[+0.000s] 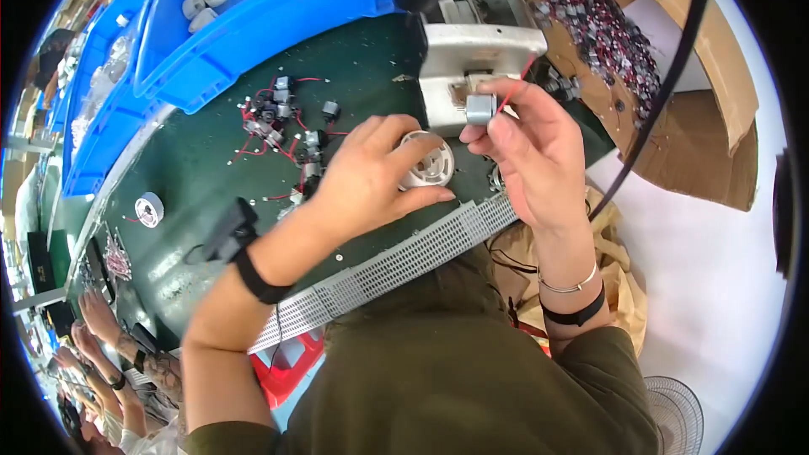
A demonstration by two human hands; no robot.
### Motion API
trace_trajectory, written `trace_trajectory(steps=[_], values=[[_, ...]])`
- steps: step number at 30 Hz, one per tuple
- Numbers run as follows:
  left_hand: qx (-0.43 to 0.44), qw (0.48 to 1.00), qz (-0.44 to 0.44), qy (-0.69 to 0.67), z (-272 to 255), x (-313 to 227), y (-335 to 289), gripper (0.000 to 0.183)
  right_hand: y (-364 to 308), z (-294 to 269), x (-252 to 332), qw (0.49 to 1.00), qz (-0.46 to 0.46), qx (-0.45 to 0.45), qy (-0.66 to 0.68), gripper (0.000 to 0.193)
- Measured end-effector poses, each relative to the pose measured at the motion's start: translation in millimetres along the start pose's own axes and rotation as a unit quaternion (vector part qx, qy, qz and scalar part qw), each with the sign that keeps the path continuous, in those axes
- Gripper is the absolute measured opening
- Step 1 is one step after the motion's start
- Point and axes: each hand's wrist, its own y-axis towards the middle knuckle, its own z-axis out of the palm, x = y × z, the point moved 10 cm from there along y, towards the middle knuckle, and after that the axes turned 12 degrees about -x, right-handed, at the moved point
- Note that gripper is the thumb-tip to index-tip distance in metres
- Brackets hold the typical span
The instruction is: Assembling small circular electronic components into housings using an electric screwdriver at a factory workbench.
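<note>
My right hand (543, 152) pinches a small silver motor (482, 109) between thumb and fingers, with a red wire rising from it. It is held up in front of a grey metal machine (480, 42). To its left, my left hand (362, 173) grips a round white plastic housing (436, 170) at the table's near side, thumb and index finger around its rim. The housing's ribbed inside faces up, partly covered by the fingers. Several loose motors (282, 109) with red wires lie on the green table (362, 59) beyond my left hand.
A blue bin (278, 13) of white plastic parts stands at the far left. At far right, a cardboard box (733, 93) holds a heap of wired motors (602, 38). A perforated grey strip (379, 274) runs along the near edge. Another person's hand (99, 318) is at lower left.
</note>
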Motion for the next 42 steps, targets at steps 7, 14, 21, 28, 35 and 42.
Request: trace_trajectory(steps=[7,14,21,28,35,42], values=[[-0.143,0.985,-0.084,-0.052,17.5,13.1,-28.0,0.068,-5.7,-15.7,-26.3,0.981,0.001,0.036,-0.188,0.028],[-0.108,0.987,-0.111,-0.034,10.1,16.4,-30.6,0.067,-0.8,11.3,-19.0,0.888,-0.129,0.116,-0.425,0.027],[-0.049,0.995,-0.084,-0.035,2.3,15.5,-14.4,0.067,-6.1,31.3,-22.1,0.835,-0.217,0.222,-0.454,0.024],[-0.036,0.997,-0.049,-0.054,10.7,16.9,-13.8,0.067,-18.2,53.6,-22.6,0.731,-0.336,0.295,-0.516,0.018],[0.018,0.996,-0.034,-0.079,12.2,17.5,-9.4,0.067,-22.0,54.5,-16.6,0.687,-0.387,0.296,-0.539,0.026],[-0.077,0.991,-0.066,-0.087,-2.5,17.6,-19.5,0.06,-33.4,77.8,-22.1,0.568,-0.425,0.339,-0.618,0.02]])
